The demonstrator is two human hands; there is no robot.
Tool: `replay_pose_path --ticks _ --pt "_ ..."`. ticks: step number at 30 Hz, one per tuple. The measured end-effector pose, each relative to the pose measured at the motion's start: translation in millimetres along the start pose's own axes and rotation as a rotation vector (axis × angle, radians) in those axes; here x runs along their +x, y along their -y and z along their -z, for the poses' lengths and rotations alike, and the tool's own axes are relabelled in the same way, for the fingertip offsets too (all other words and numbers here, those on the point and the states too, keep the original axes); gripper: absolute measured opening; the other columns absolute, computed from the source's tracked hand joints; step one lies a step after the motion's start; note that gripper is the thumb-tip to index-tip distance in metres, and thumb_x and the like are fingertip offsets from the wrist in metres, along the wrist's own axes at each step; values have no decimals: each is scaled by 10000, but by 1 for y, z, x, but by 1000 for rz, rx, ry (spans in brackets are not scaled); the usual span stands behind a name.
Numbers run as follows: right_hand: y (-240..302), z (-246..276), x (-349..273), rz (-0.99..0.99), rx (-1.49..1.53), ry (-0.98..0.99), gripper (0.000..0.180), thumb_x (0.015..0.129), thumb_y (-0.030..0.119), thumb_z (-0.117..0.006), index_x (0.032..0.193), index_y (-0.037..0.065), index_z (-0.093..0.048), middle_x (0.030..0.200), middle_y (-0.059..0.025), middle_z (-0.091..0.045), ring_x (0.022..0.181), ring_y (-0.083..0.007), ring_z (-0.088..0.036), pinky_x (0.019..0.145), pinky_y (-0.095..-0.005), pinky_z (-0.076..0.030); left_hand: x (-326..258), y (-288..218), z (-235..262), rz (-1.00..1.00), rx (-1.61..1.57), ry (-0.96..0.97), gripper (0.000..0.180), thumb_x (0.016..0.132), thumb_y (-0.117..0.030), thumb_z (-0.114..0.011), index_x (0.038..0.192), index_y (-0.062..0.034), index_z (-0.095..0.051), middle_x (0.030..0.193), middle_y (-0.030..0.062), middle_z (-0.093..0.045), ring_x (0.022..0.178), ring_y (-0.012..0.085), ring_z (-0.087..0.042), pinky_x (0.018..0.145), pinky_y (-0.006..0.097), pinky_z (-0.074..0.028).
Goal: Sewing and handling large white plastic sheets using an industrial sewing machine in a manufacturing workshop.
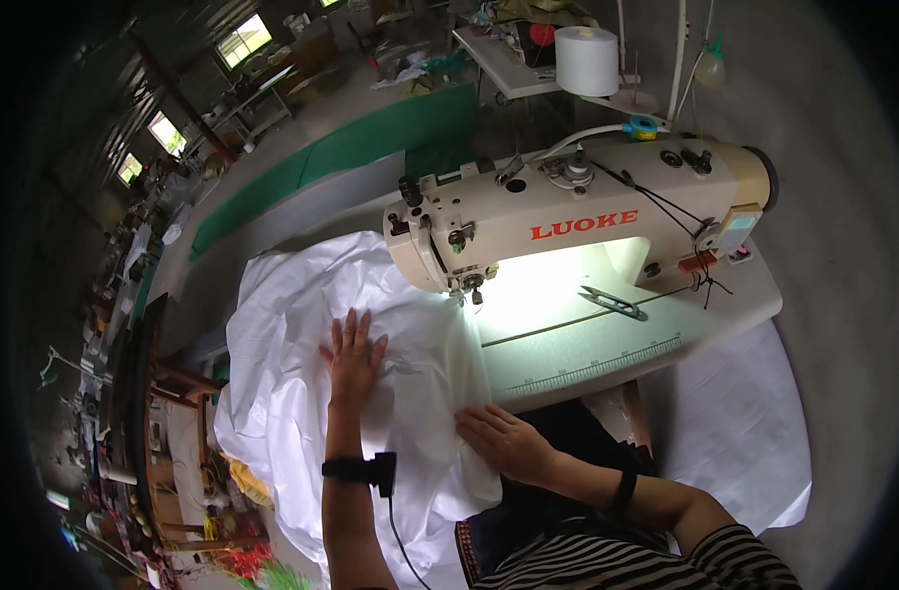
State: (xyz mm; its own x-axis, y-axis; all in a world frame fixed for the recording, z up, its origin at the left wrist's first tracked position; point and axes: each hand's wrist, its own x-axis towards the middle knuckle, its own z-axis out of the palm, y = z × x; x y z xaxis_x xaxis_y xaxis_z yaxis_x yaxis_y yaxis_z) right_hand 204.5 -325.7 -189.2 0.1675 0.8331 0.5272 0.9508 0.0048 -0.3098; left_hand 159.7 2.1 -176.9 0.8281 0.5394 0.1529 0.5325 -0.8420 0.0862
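Here, fabric: white cloth (302,324) lies bunched over the worktop (607,349), left of the needle, spilling off the near edge.
Left hand (353,356): flat, fingers spread, pressing on the cloth, grasping nothing.
Right hand (503,440): palm down, released, resting on the cloth's edge at the near rim of the worktop.
Machine: cream sewing machine (567,221) with red lettering along its arm.
Spool: white thread cone (587,59) behind it.
Snips: thread snips (611,302) on the lit bed.
Scale: printed ruler strip (607,366) along the front of the worktop.
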Motion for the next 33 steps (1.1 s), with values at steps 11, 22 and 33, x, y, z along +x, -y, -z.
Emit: replay_pose_path --ticks 11,22,33 --pt "-26 -17 25 33 -145 13 460 856 157 -532 1272 -34 -572 1369 -162 -521 1319 -301 -474 1141 -433 -353 38 -46 36 -141 17 -117 397 932 -191 -586 1312 -77 -561 1511 91 -431 1383 303 -417 1086 568 -380" --pt "-3 -7 3 -8 -165 52 475 875 182 -519 1295 -36 -564 1415 -181 -497 1365 -319 -446 1153 -442 -341 -67 -96 21 -308 -200 13 503 952 -296 -588 1437 -205 -492 1559 39 -390 1471 282 -300 1124 687 -160" --pt "-35 -20 36 -19 -203 41 447 876 162 -527 1282 -20 -568 1398 -166 -503 1332 -311 -464 1135 -432 -361 4 -73 -13 -261 -151 47 502 977 -379 -559 1452 -240 -475 1593 -2 -327 1489 239 -258 1118 706 -136"
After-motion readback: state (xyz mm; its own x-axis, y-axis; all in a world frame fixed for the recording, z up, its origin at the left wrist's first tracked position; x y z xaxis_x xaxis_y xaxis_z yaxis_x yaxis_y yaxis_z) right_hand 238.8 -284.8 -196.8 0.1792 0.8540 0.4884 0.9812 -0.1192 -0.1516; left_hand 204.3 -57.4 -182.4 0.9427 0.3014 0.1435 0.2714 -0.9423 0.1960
